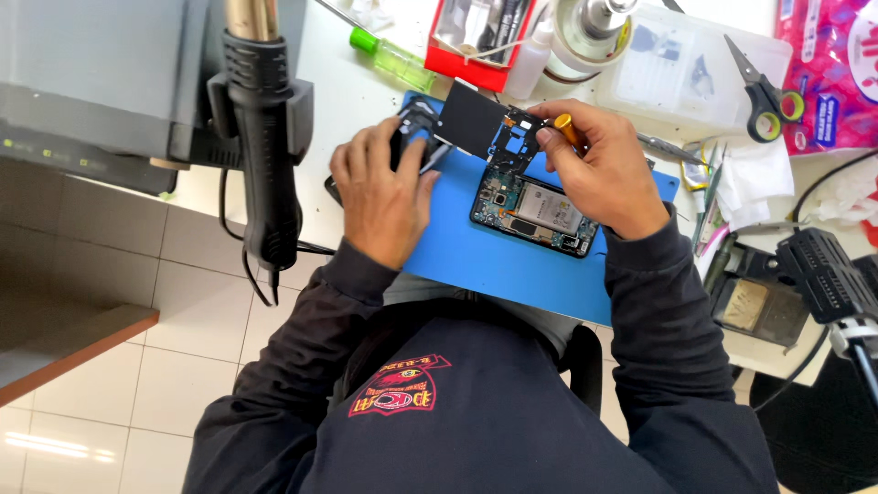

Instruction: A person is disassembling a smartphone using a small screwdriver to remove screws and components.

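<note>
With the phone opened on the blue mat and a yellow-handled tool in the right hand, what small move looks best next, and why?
Probably lower the screwdriver tip onto the black frame over the phone. The right hand pinches the tool right at that frame, while the left hand rests on a dark part on the mat. Whether a screw sits there is too small to tell.

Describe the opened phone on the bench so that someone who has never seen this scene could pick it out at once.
Start at the blue mat on the white bench. The phone lies on the mat's right half, just below the right hand. Unlike the black back panel above it, it lies open, showing a silver battery and small circuit parts.
</note>
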